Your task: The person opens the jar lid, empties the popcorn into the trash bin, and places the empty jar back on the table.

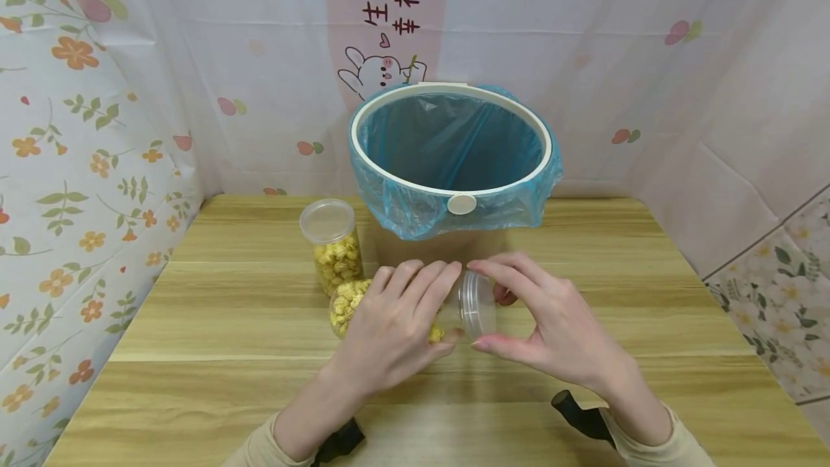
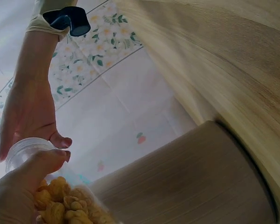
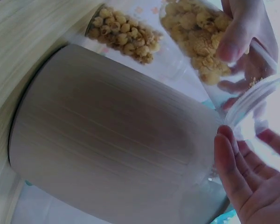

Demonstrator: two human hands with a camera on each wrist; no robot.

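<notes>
Plastic jar (image 1: pixel 453 310), knobbly popcorn (image 1: pixel 349 303), left hand (image 1: pixel 402 323) gripping; right hand (image 1: pixel 551 323) apparently pinching round lid (image 1: pixel 478 305)

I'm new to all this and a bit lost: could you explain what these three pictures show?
There is no machine here, only a person's two bare hands. The wide picture comes from a camera worn on the head, looking forward and down; the two tilted ones come from cameras on the left and right wrists.

The left hand grips a clear cylindrical plastic jar of yellow popcorn, turned sideways. The right hand curves its fingers and thumb around the jar's clear round plastic lid.

On the pale wood-grain table, a second clear lidded jar of yellow popcorn stands upright. Beside it is a grey-brown bin with a white oval ring, lined with a thin blue plastic bag.
</notes>
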